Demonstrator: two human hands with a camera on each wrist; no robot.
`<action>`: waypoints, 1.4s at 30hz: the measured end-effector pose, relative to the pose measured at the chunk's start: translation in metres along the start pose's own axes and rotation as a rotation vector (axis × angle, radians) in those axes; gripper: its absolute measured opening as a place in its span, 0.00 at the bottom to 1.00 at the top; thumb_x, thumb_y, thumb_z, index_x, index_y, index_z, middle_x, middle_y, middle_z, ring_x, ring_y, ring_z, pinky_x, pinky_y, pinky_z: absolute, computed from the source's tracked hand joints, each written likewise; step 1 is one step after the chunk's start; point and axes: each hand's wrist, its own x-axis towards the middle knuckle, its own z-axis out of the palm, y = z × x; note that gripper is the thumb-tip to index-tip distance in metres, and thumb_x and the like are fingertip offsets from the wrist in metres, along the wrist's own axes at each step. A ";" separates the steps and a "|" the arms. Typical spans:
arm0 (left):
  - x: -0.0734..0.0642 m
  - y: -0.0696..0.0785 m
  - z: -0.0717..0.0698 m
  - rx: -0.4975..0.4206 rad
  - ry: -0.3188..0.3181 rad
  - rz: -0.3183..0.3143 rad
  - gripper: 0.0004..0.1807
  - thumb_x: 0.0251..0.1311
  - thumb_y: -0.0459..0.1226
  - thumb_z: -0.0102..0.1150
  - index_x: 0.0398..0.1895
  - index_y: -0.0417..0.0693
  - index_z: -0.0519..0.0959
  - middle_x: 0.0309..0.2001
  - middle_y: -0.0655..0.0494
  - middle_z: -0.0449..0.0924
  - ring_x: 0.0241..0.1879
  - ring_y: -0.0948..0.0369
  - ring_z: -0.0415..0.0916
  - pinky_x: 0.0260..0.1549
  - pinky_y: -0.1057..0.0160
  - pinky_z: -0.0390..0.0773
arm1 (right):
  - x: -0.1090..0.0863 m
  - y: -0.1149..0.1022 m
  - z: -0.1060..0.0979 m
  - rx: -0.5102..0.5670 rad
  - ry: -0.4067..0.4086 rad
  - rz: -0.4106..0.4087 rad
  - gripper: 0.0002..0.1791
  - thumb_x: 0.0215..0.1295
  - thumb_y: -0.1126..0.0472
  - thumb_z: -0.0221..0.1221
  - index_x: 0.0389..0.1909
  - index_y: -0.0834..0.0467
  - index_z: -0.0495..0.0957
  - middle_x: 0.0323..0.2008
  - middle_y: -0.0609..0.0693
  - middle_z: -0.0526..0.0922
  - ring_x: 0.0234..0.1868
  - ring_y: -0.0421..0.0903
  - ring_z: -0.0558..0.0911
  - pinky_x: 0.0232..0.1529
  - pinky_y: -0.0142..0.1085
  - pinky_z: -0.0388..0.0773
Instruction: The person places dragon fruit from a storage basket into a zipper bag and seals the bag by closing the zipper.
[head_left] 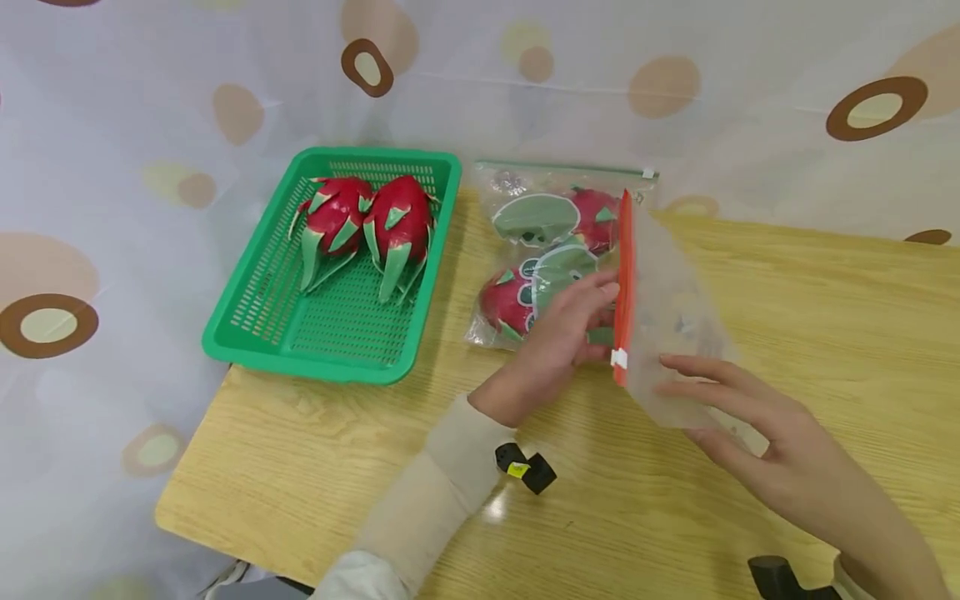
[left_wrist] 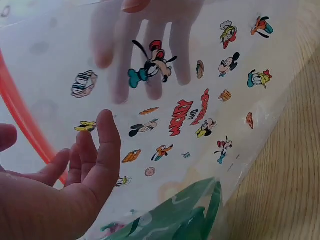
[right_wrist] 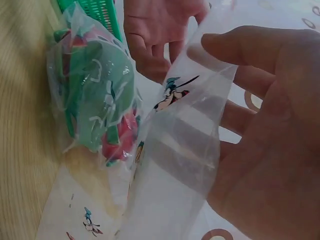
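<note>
A frosted zip bag (head_left: 671, 312) with cartoon prints and an orange zip strip (head_left: 624, 283) stands raised between both hands. My left hand (head_left: 558, 329) is at the strip, its fingers loosely bent; in the left wrist view these fingers (left_wrist: 102, 150) lie in front of the film without pinching it. My right hand (head_left: 780, 442) is at the bag's other side with fingers extended. Its thumb (right_wrist: 245, 47) is on the near side of the film and the other fingers show through behind it, thumb and fingertips apart. The bag's white slider (head_left: 618, 358) sits near the strip's lower end.
A green basket (head_left: 300, 367) on the left holds two dragon fruits (head_left: 397, 221). Beside it lies a clear zip bag (head_left: 517, 179) with a green zip, holding dragon fruits (head_left: 506, 304). A patterned curtain (head_left: 487, 75) hangs behind the wooden table (head_left: 300, 467).
</note>
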 end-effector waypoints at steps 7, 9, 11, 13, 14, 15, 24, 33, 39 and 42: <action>-0.004 -0.005 -0.020 0.136 0.042 -0.116 0.24 0.72 0.36 0.50 0.69 0.43 0.66 0.44 0.48 0.79 0.30 0.63 0.79 0.27 0.67 0.81 | 0.005 0.003 0.011 -0.022 -0.134 -0.025 0.30 0.65 0.68 0.62 0.63 0.37 0.74 0.70 0.40 0.68 0.68 0.31 0.65 0.57 0.15 0.65; -0.005 -0.008 -0.022 0.219 0.004 -0.127 0.27 0.71 0.33 0.49 0.73 0.45 0.62 0.41 0.48 0.78 0.27 0.63 0.78 0.26 0.65 0.82 | 0.007 0.002 0.014 -0.001 -0.161 0.010 0.29 0.67 0.65 0.61 0.65 0.36 0.72 0.69 0.38 0.69 0.68 0.29 0.64 0.57 0.15 0.64; -0.006 -0.010 -0.023 0.276 -0.022 -0.127 0.31 0.69 0.31 0.48 0.75 0.49 0.59 0.38 0.52 0.76 0.25 0.62 0.76 0.24 0.65 0.82 | 0.011 0.000 0.017 0.031 -0.153 0.058 0.29 0.68 0.63 0.61 0.66 0.37 0.70 0.68 0.37 0.70 0.67 0.29 0.67 0.57 0.16 0.65; -0.008 -0.012 -0.021 0.307 -0.068 -0.109 0.33 0.68 0.30 0.47 0.76 0.51 0.56 0.34 0.52 0.74 0.23 0.62 0.75 0.23 0.65 0.81 | 0.016 -0.001 0.020 0.074 -0.111 0.100 0.29 0.69 0.62 0.59 0.68 0.40 0.68 0.65 0.37 0.73 0.64 0.30 0.71 0.57 0.16 0.67; -0.008 -0.012 -0.020 0.311 -0.100 -0.106 0.34 0.67 0.30 0.46 0.77 0.53 0.55 0.34 0.52 0.74 0.22 0.62 0.75 0.23 0.66 0.81 | 0.019 -0.002 0.021 0.096 -0.082 0.116 0.29 0.70 0.63 0.59 0.69 0.41 0.67 0.63 0.38 0.74 0.62 0.32 0.73 0.56 0.16 0.68; -0.009 -0.013 -0.019 0.310 -0.129 -0.110 0.35 0.67 0.30 0.47 0.77 0.54 0.54 0.34 0.52 0.75 0.21 0.62 0.74 0.23 0.66 0.81 | 0.021 -0.003 0.022 0.115 -0.053 0.127 0.29 0.71 0.64 0.57 0.70 0.42 0.66 0.62 0.38 0.75 0.61 0.33 0.75 0.56 0.17 0.69; -0.016 -0.017 -0.011 0.240 -0.270 -0.093 0.40 0.69 0.30 0.49 0.79 0.64 0.47 0.42 0.47 0.79 0.18 0.59 0.74 0.24 0.58 0.85 | 0.030 -0.001 0.032 0.175 0.058 0.083 0.33 0.70 0.71 0.55 0.73 0.47 0.64 0.58 0.43 0.75 0.55 0.31 0.78 0.53 0.18 0.73; -0.018 -0.020 -0.010 0.086 -0.256 -0.042 0.30 0.78 0.40 0.40 0.79 0.61 0.50 0.18 0.48 0.72 0.16 0.57 0.75 0.25 0.50 0.85 | 0.031 -0.007 0.031 0.192 0.127 0.157 0.25 0.72 0.68 0.54 0.66 0.47 0.72 0.55 0.41 0.78 0.50 0.33 0.78 0.50 0.18 0.74; -0.018 -0.024 -0.006 0.110 -0.360 -0.008 0.32 0.77 0.35 0.40 0.79 0.61 0.47 0.29 0.38 0.75 0.18 0.58 0.79 0.28 0.49 0.86 | 0.034 -0.013 0.032 0.188 0.172 0.219 0.20 0.65 0.65 0.63 0.57 0.53 0.74 0.41 0.46 0.80 0.42 0.36 0.79 0.44 0.20 0.76; -0.017 -0.025 -0.006 0.138 -0.389 0.010 0.31 0.77 0.34 0.39 0.79 0.61 0.47 0.34 0.31 0.74 0.19 0.59 0.79 0.28 0.50 0.86 | 0.036 -0.014 0.032 0.164 0.185 0.241 0.18 0.64 0.64 0.65 0.53 0.55 0.74 0.37 0.46 0.79 0.38 0.37 0.78 0.40 0.21 0.77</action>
